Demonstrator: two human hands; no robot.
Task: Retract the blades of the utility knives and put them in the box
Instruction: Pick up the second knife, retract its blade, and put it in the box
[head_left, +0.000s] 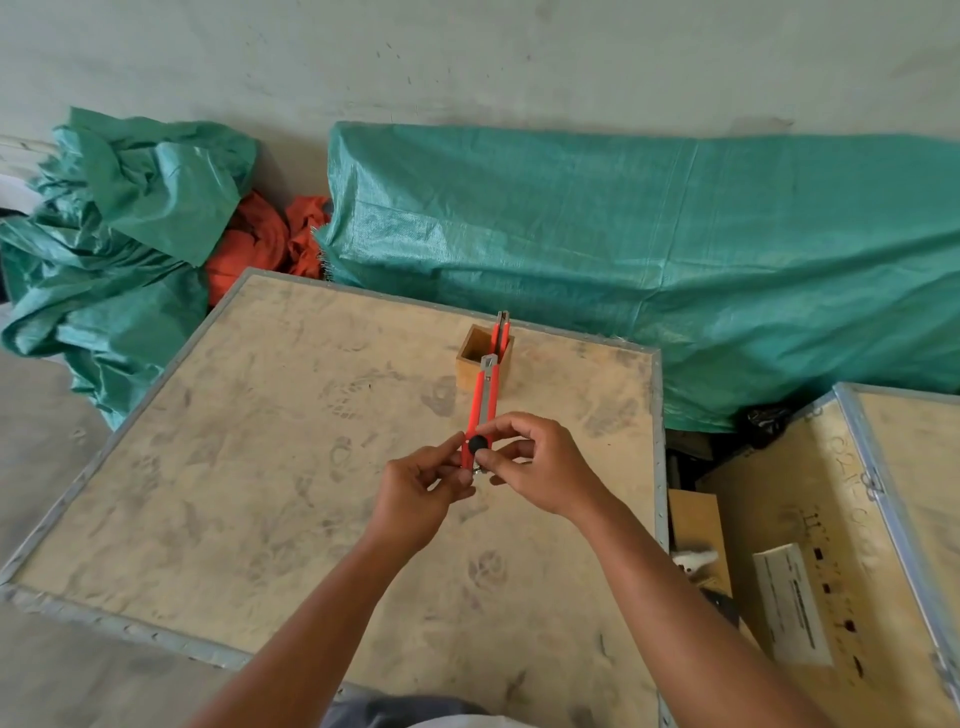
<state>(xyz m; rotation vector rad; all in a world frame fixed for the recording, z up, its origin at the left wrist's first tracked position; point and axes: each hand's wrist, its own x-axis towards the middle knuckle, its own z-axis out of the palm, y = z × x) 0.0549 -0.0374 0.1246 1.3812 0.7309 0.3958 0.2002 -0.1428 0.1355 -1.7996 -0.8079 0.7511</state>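
An orange utility knife (483, 400) with a grey metal track is held above the crate top, its tip pointing away from me toward the box. My left hand (415, 493) pinches its near end from the left. My right hand (540, 467) grips it from the right, with fingers at the black round knob. No blade shows past the tip. A small wooden box (470, 364) stands open beyond the knife, near the far edge. A second orange knife (502, 332) stands upright inside it against the right wall.
The work surface is the plywood top of a crate (260, 467) with metal edging. Green tarps (675, 249) and orange cloth (260, 239) lie behind it. Another plywood crate (831, 519) sits at the right, across a dark gap holding clutter.
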